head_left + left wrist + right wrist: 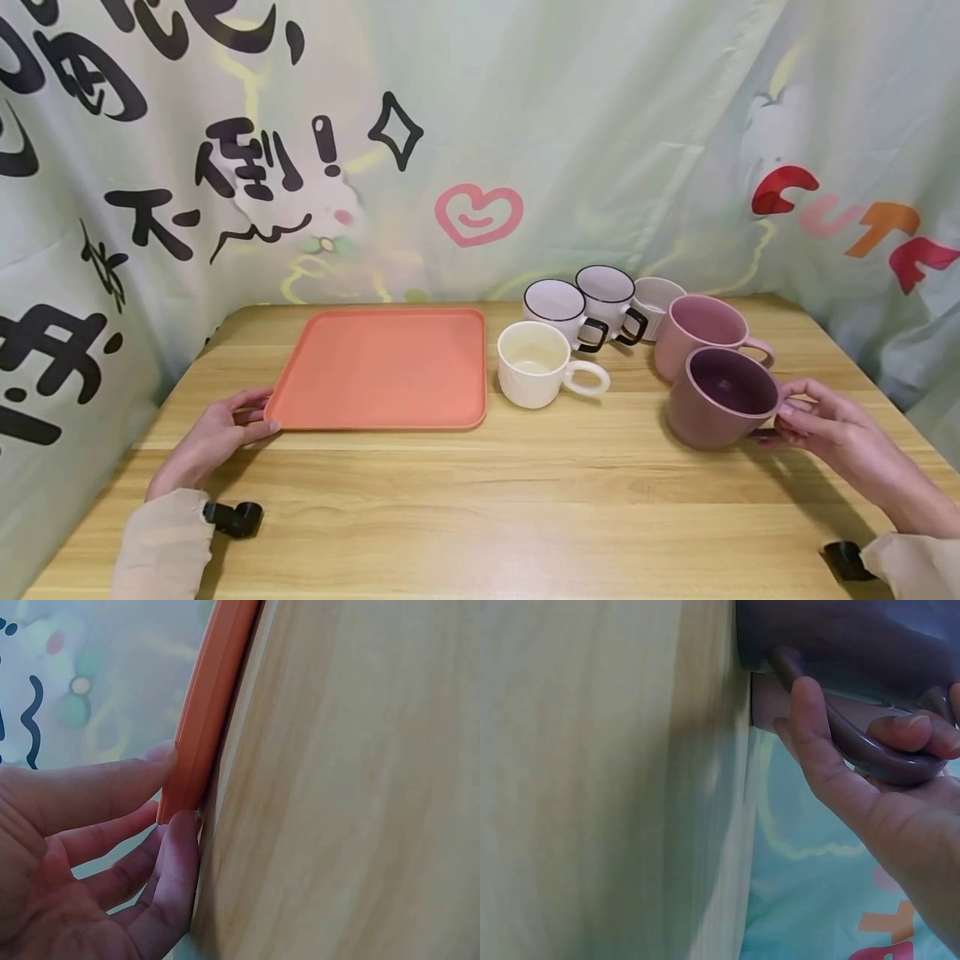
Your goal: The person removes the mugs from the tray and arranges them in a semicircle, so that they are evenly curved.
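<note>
At the left, my left hand (221, 433) pinches the near left corner of a flat orange tray (386, 371). In the left wrist view the thumb lies on the rim of the tray (206, 712), with the fingers at the corner's underside. On the right, my right hand (836, 429) holds a dark purple mug (701, 417) by its handle. The right wrist view shows fingers curled about the handle (877, 757). Whether this mug's base touches the table cannot be told. Just behind it stands a pink mug (705, 321), partly hidden.
A cream mug (528, 375) with a ring handle stands right of the tray. Behind it are two white mugs with black rims and handles, one nearer (551, 302) and one farther (603, 287), and a ribbed white cup (656, 300). A printed curtain (600, 150) hangs behind the wooden table (480, 517).
</note>
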A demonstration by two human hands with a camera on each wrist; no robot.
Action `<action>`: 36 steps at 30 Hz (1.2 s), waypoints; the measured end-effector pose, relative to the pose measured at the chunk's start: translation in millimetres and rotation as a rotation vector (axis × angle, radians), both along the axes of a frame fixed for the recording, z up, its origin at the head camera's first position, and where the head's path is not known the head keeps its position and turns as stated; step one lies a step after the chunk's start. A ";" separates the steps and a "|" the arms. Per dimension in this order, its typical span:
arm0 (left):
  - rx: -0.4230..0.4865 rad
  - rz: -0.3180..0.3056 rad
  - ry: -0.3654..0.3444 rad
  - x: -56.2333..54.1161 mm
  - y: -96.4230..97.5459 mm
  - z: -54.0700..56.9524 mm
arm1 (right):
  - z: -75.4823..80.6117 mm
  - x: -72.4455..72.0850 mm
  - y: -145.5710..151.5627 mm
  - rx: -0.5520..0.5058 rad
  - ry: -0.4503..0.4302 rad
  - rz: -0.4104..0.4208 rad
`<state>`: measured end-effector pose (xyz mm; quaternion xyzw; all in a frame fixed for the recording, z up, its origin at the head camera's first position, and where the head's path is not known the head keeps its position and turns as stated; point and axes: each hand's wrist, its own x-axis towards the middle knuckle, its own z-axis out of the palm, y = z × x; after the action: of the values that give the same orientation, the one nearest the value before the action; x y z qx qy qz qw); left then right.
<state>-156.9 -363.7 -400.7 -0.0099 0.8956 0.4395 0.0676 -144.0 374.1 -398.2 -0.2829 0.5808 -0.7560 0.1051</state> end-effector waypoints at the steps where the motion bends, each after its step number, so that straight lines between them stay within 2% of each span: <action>1: 0.000 0.000 -0.001 -0.1 0.0 -0.1 | 0.0 -0.2 0.6 0.003 0.003 -0.006; 9: 0.004 -0.002 -0.003 -0.2 -0.2 0.5 | 0.7 -1.0 6.7 -0.003 0.000 -0.081; 13: 0.005 -0.002 0.000 0.7 0.3 1.5 | 1.6 -2.3 8.9 -0.007 0.014 -0.087; 22: -0.015 -0.008 0.001 0.2 -1.0 1.0 | 3.7 -7.6 19.4 -0.061 0.029 0.028; 29: -0.040 -0.013 0.008 -0.6 -3.6 2.1 | 5.4 -6.3 19.1 0.007 0.035 -0.020; 36: -0.036 -0.015 0.010 -0.7 -1.6 0.4 | 5.7 -3.7 14.5 0.028 0.055 -0.038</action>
<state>-157.7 -365.3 -400.3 -0.0024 0.9037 0.4230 0.0661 -147.6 388.6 -392.4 -0.2908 0.5995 -0.7416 0.0786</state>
